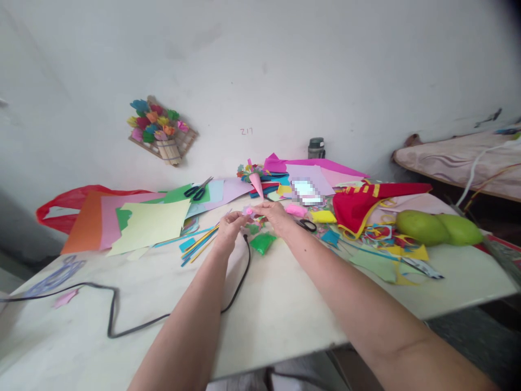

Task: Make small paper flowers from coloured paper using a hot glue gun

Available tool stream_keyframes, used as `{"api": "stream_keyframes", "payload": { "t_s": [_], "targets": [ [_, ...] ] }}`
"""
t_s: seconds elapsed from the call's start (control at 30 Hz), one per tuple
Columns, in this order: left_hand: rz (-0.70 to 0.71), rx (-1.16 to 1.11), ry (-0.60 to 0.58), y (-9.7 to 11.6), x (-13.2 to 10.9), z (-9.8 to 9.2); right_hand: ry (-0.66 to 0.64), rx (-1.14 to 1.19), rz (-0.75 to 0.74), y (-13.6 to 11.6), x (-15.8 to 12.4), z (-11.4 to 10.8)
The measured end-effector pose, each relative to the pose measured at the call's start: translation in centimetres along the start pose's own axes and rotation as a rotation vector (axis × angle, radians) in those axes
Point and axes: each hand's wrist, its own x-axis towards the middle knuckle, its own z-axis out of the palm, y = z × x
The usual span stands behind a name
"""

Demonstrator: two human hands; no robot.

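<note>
Over the middle of the table, my left hand point(231, 227) and my right hand point(272, 213) meet with fingertips pinched. Between them is a small pink-and-lilac piece point(249, 210), perhaps a paper flower; my fingers partly cover it. Just below the hands lies a green packet point(262, 243). A bundle of blue and yellow paper strips point(200, 245) lies left of my left hand. Black-handled scissors point(306, 224) rest beside my right wrist, near a pink packet point(296, 210) and a yellow packet point(323, 216). Behind the hands stands a pink paper cone point(256, 184).
A black cable point(138, 327) crosses the table under my left forearm. Coloured sheets point(152, 225) and other scissors point(198, 190) lie at the left. To the right are a red cloth point(350, 212), green fruits point(421, 227), paper scraps and a phone-like screen point(306, 192). A bottle point(316, 148) stands behind.
</note>
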Motion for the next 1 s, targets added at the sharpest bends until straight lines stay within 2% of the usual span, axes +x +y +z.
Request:
{"api": "stream_keyframes", "payload": {
  "t_s": [0.2, 0.37, 1.0],
  "targets": [
    [-0.031, -0.046, 0.047, 0.28, -0.08, 0.03, -0.080, -0.029, 0.005, -0.07, -0.07, -0.04],
    [-0.009, -0.008, 0.013, 0.04, -0.07, -0.01, -0.045, -0.044, -0.021, 0.08, 0.06, 0.01],
    [-0.069, -0.013, 0.062, 0.22, -0.03, -0.10, -0.032, -0.023, 0.025, 0.12, -0.07, 0.29]
  ]
}}
